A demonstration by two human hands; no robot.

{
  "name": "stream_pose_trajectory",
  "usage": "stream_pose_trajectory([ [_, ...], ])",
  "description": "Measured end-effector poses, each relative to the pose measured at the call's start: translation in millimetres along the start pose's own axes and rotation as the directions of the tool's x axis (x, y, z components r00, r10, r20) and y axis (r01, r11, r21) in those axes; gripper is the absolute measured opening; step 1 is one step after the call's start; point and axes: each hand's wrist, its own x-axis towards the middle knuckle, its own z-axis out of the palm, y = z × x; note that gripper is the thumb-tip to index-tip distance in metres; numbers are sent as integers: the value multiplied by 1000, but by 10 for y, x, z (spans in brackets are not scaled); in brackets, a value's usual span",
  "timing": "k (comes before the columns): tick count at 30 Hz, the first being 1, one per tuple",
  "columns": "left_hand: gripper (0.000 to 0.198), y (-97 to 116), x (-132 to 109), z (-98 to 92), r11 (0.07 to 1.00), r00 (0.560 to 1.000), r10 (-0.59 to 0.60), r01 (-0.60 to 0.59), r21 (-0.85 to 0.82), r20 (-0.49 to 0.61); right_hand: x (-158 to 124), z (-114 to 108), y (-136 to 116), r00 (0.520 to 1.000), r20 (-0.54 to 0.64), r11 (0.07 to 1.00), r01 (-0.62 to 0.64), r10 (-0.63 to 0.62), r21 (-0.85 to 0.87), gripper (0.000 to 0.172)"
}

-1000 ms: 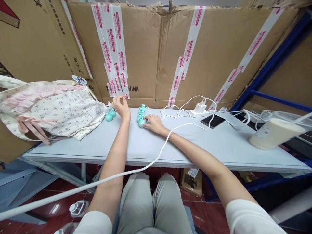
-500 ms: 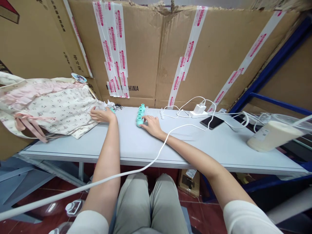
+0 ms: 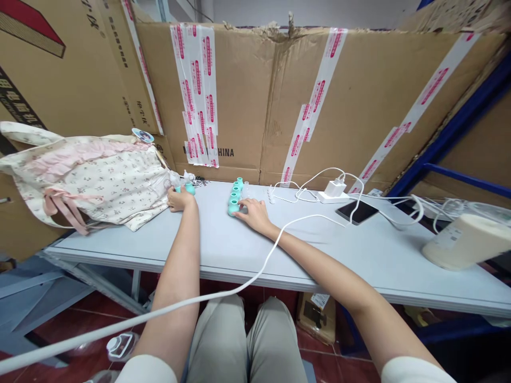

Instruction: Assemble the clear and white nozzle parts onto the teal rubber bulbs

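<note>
My left hand rests on the pale table with its fingers curled around a small teal piece beside the floral cloth bag. My right hand lies further right, its fingers pinching the nearest of a short row of teal pieces that runs away from me. A small clear bit stands next to that row.
A white cable crosses the table and hangs over my lap. A white charger block, a dark phone and tangled white leads lie at the right. A cream cylinder lies far right. Taped cardboard boxes wall the back.
My left hand came down from the taped box to the table, went left to the bag's edge, and now closes on a teal piece. My right hand stayed at the row.
</note>
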Motion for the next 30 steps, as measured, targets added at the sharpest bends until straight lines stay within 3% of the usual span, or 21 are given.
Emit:
stream_pose_trajectory([
  [4, 27, 48, -84, -20, 986, 986, 138, -145, -76, -89, -3, -7, -3, 1000, -2, 1000, 21, -21, 2, 36],
  [7, 28, 117, -206, -56, 943, 948, 295, -308, -125, -116, -12, -6, -19, 1000, 0, 1000, 8, -8, 28, 39],
  [10, 29, 205, -360, -103, 853, 873, 482, -486, -189, -72, -23, -19, -47, 1000, 3, 998, -7, 6, 55, 38],
  [12, 29, 265, -477, -137, 767, 791, 609, -604, -218, -50, -22, -69, -58, 1000, -24, 996, -13, 15, 88, 35],
  [15, 25, 339, -668, -188, 605, 624, 780, -770, -204, -41, 11, -264, -23, 983, -173, 982, -32, 65, 184, 32],
  [17, 23, 368, -805, -221, 455, 468, 883, -869, -193, -25, 41, -475, 46, 942, -312, 959, -29, 120, 281, 35],
  [20, 20, 376, -1019, -259, 163, 157, 986, -965, -204, 48, 57, -820, 189, 886, -444, 911, 66, 134, 407, 47],
  [22, 19, 367, -1152, -268, -31, -58, 992, -974, -223, 115, 41, -990, 277, 905, -421, 884, 146, 62, 444, 54],
  [24, 20, 351, -1259, -264, -178, -221, 962, -953, -245, 161, 18, -1074, 344, 941, -339, 866, 181, -14, 466, 50],
  [25, 21, 342, -1299, -258, -228, -275, 946, -941, -251, 171, 8, -1086, 369, 954, -300, 864, 176, -30, 472, 44],
  [27, 25, 326, -1350, -247, -288, -334, 926, -926, -244, 175, -3, -1071, 405, 965, -259, 872, 148, -25, 466, 35],
  [30, 30, 311, -1377, -241, -314, -349, 920, -929, -195, 181, -11, -1009, 420, 959, -284, 893, 117, 12, 434, 30],
])
